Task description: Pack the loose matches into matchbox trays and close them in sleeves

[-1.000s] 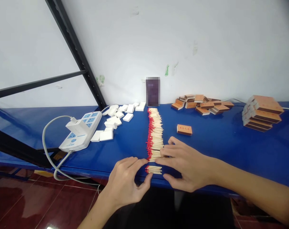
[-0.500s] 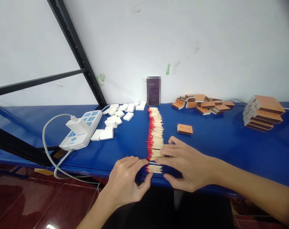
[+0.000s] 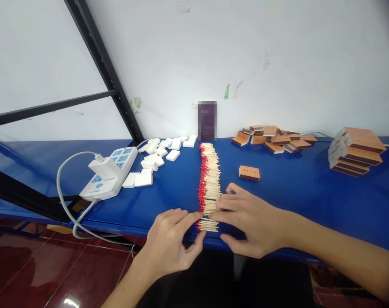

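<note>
A long row of matches [image 3: 211, 177] lies on the blue tabletop, red heads to the left and pale sticks to the right. At its near end, a small group of matches [image 3: 209, 225] lies slightly apart from the rest. My left hand [image 3: 173, 239] has its index finger and thumb closed around the head side of this group. My right hand [image 3: 250, 222] rests at the stick side, its index fingertip touching the matches near the gap. Its thumb is spread away, near the stick ends. Beyond it lies a single orange matchbox [image 3: 249, 173].
White matchbox trays [image 3: 144, 179] are scattered on the left, beside a power strip [image 3: 109, 174] with cables. Matchbox sleeves [image 3: 273, 139] form a heap at the back right, and a matchbox stack [image 3: 357, 149] stands further right. A dark blurred panel [image 3: 207, 121] leans against the wall.
Both hands keep nearly the same pose around the small group of matches. The whole view has shifted very slightly.
</note>
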`<state>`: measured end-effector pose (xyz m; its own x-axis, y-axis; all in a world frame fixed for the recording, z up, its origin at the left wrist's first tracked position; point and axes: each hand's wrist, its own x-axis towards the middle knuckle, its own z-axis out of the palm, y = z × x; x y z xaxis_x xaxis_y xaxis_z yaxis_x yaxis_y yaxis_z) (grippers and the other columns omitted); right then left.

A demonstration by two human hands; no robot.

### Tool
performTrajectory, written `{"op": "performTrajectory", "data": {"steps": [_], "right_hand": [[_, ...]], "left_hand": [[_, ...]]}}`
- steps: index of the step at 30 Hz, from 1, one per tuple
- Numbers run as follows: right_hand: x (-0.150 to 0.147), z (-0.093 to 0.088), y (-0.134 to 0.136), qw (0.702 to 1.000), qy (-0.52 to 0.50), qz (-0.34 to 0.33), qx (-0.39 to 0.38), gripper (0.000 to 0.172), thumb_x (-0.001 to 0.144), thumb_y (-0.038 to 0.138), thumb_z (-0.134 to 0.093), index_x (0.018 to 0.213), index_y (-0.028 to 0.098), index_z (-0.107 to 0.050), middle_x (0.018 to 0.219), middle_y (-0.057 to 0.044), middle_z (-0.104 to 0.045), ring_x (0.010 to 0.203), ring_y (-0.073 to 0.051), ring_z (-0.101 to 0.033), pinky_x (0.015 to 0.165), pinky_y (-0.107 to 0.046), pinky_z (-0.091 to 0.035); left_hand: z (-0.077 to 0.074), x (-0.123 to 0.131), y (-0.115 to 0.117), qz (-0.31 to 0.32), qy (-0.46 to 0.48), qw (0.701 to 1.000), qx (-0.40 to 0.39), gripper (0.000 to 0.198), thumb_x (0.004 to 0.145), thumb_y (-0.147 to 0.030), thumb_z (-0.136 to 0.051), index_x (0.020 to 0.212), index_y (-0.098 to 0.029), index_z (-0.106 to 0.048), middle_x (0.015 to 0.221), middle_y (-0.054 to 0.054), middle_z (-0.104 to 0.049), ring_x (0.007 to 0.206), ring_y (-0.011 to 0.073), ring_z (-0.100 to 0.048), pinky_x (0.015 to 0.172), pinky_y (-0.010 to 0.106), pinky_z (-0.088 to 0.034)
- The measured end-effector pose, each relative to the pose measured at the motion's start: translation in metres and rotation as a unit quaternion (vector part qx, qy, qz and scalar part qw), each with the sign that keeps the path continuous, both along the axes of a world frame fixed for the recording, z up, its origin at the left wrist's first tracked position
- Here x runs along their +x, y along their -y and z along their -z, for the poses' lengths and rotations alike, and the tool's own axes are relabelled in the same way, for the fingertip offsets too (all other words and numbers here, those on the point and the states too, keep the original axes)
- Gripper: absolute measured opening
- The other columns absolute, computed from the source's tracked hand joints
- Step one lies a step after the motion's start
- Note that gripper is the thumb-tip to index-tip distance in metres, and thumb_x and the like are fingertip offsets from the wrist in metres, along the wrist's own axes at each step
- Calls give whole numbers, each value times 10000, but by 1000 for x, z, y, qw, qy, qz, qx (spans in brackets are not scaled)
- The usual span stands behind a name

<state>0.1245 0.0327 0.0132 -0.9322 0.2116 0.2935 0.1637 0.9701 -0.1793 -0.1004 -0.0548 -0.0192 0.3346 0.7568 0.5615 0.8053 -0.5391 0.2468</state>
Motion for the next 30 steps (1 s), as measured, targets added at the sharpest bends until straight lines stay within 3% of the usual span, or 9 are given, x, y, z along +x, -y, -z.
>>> {"op": "performTrajectory", "data": {"steps": [9, 20, 30], "right_hand": [[1, 2, -3, 1000, -14, 2, 14, 285, 916, 275, -528, 1115, 140, -680, 838, -50, -630, 700, -177, -467, 759, -376, -288], [1, 3, -3, 1000, -17, 5, 9, 265, 912, 276, -536, 1090, 150, -685, 816, -43, -623, 698, -173, -455, 765, -374, -290], [1, 3, -3, 1000, -20, 10, 20, 265, 921, 268, -529, 1088, 145, -694, 814, -45, -628, 701, -175, -483, 753, -375, -291]], "left_hand": [[4, 0, -1, -3, 6, 1000, 3, 233, 857, -242, -654, 1083, -198, -687, 796, 17, -743, 705, 215, -694, 770, 392, -568], [1, -1, -2, 16, 15, 1000, -7, 134, 872, -204, -634, 1000, -190, -673, 651, -7, -640, 609, 169, -640, 645, 296, -532], [-1, 1, -1, -12, 38, 999, -4, 279, 834, -272, -670, 1081, -145, -689, 602, -19, -560, 559, 155, -586, 623, 284, -532]]}}
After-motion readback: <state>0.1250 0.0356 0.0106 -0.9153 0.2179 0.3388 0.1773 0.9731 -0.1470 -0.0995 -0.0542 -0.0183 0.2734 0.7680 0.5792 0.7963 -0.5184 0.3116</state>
